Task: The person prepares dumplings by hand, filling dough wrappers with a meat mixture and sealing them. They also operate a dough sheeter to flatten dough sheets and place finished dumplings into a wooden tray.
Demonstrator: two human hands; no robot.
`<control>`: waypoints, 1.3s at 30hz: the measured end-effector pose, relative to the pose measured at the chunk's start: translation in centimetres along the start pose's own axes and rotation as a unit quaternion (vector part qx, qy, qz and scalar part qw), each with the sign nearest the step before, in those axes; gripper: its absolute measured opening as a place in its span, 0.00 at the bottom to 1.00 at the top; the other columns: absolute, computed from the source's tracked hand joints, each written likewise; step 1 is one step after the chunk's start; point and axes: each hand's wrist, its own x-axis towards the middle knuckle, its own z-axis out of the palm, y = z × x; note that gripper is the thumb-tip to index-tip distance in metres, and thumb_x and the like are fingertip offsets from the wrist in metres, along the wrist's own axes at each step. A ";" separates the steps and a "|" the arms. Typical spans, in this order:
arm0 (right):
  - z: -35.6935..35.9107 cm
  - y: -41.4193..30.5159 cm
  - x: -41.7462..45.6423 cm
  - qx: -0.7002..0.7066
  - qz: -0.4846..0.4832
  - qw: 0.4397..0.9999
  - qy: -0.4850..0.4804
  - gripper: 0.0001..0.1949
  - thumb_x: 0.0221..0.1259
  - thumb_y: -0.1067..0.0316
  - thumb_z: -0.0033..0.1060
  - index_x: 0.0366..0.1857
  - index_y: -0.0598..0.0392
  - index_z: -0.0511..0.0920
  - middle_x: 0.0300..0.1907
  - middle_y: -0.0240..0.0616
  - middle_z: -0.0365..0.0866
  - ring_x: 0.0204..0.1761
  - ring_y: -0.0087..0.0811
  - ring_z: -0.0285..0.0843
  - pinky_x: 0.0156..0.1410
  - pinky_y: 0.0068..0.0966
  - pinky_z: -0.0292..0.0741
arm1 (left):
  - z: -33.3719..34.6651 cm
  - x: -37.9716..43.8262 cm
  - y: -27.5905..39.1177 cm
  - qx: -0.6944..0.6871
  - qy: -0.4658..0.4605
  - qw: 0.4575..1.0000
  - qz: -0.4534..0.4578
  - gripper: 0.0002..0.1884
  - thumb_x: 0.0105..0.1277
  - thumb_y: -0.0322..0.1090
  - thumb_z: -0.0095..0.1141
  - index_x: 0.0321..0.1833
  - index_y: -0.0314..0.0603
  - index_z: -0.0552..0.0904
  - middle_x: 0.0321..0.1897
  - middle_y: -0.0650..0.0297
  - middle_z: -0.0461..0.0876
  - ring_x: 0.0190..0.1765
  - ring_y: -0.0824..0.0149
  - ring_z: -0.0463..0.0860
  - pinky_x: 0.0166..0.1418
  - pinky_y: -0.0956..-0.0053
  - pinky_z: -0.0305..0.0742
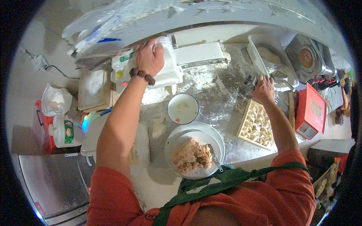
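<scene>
My left hand, blurred and wearing a beaded bracelet, rests over the top of a white plastic machine housing; its fingertips are hidden. From that housing a white belt runs to the right. My right hand is by the near corner of a clear plastic tub holding flour, and its grip is unclear. Just below it, a wooden tray carries folded dumplings. Before me, ground meat filling and a metal spatula lie on a round metal dish.
A white enamel bowl with a blue rim holds cloudy liquid. Flour streaks the metal worktop. A red scale stands right; a white jug and stacked trays stand left. A flour-dusted shelf overhangs the back.
</scene>
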 end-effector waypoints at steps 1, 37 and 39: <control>0.0 -0.1 -0.1 -0.006 0.003 1.000 -0.017 0.25 0.54 0.60 0.61 0.53 0.63 0.71 0.55 0.52 0.76 0.65 0.50 0.68 0.75 0.47 0.56 | -1.2 -1.1 -0.3 -0.016 0.030 0.999 0.025 0.23 0.66 0.44 0.47 0.55 0.34 0.81 0.54 0.45 0.81 0.58 0.44 0.78 0.66 0.53 0.69; 1.4 2.8 -0.1 0.012 -0.061 0.995 -0.084 0.39 0.48 0.51 0.67 0.64 0.62 0.65 0.62 0.51 0.70 0.68 0.49 0.64 0.76 0.52 0.52 | -9.1 -6.1 -3.9 0.352 -0.326 0.868 -0.128 0.21 0.64 0.42 0.61 0.54 0.36 0.80 0.50 0.46 0.83 0.53 0.51 0.83 0.57 0.57 0.78; 1.9 2.8 0.3 0.150 -0.017 0.989 0.006 0.48 0.47 0.47 0.69 0.71 0.61 0.56 0.70 0.52 0.62 0.72 0.52 0.57 0.77 0.54 0.50 | -9.3 -5.1 -2.0 0.364 -0.378 0.840 -0.139 0.31 0.54 0.51 0.70 0.54 0.32 0.81 0.50 0.49 0.84 0.53 0.52 0.84 0.60 0.60 0.78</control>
